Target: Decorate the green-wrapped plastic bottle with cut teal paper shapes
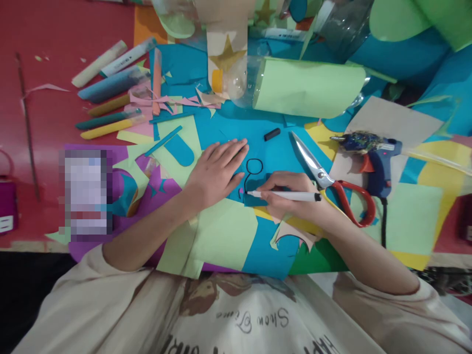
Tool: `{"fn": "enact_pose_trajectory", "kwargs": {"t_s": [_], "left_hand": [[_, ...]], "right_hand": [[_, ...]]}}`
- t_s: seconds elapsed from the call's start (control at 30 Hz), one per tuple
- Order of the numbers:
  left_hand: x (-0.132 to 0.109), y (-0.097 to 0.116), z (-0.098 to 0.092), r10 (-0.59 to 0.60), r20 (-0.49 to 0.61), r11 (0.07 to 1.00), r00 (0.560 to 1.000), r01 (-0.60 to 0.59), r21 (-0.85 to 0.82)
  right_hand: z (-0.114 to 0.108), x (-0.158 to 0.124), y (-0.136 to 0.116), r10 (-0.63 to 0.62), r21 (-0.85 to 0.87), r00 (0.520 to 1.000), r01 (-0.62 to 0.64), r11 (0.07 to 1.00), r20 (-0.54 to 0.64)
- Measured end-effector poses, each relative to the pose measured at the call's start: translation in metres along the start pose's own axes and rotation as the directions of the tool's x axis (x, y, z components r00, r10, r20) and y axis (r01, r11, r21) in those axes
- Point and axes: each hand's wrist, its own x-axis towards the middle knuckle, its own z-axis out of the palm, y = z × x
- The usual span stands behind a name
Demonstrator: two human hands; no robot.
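Mid-frame, a hand could pass over the blue paper [275, 153] between the left hand [220, 171] and the scissors [322, 179], skirting the black cap [272, 134]. A glue gun [380, 167] obstructs the right side, a green-wrapped bottle [309, 88] the upper centre-right.

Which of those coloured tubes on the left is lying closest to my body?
The yellow tube, lowest in the row. The dark teal tube lies just beyond it, and the rest lie farther from you.
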Motion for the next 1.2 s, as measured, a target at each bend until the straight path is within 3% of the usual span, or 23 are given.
{"fn": "enact_pose_trajectory", "kwargs": {"t_s": [0.5,0.93,1.2], "left_hand": [[-0.002,-0.002,0.003,0.011,-0.010,1.000,1.000,-0.011,0.001],[-0.003,0.001,-0.009,0.016,0.181,1.000,0.983,-0.019,0.016],[-0.004,0.002,-0.009,0.004,0.204,0.998,0.979,-0.017,0.062]], "right_hand": [[-0.001,0.001,-0.002,0.003,-0.008,1.000,-0.003,1.000,0.010],[-0.003,0.001,-0.001,-0.043,0.008,0.998,0.042,0.999,0.055],[-0.004,0.000,-0.001,-0.035,0.024,0.997,0.033,0.999,0.063]]}}
